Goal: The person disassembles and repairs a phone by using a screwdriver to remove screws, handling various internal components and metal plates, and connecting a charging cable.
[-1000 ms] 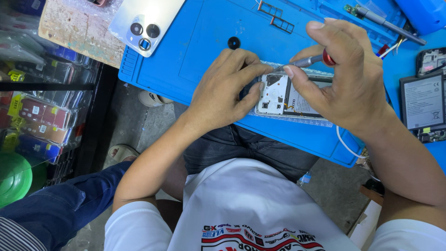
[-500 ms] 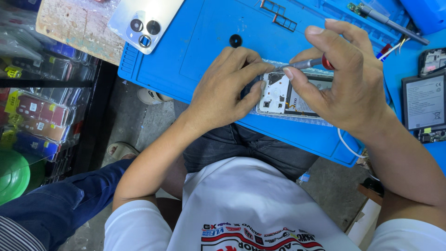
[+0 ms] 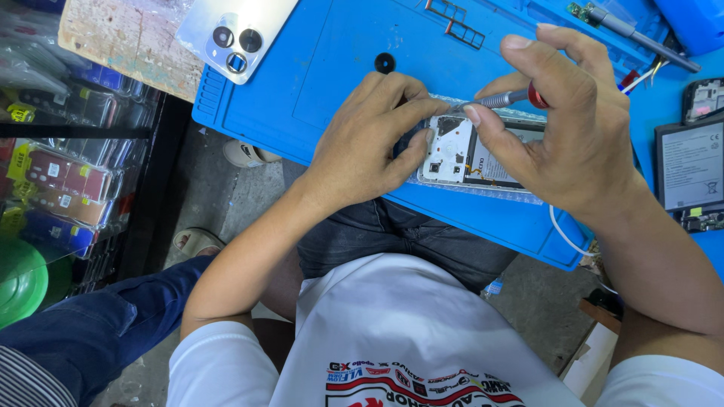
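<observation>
A blue mat (image 3: 339,60) covers the desk; on its near edge lies an opened phone (image 3: 471,158); the left hand (image 3: 369,139) steadies its end, fingers clenched; the right hand (image 3: 573,128) pinches a screwdriver (image 3: 501,99) over it.

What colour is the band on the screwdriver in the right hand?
Red, on a grey metal screwdriver pinched in the right hand; the head view shows it.
</observation>
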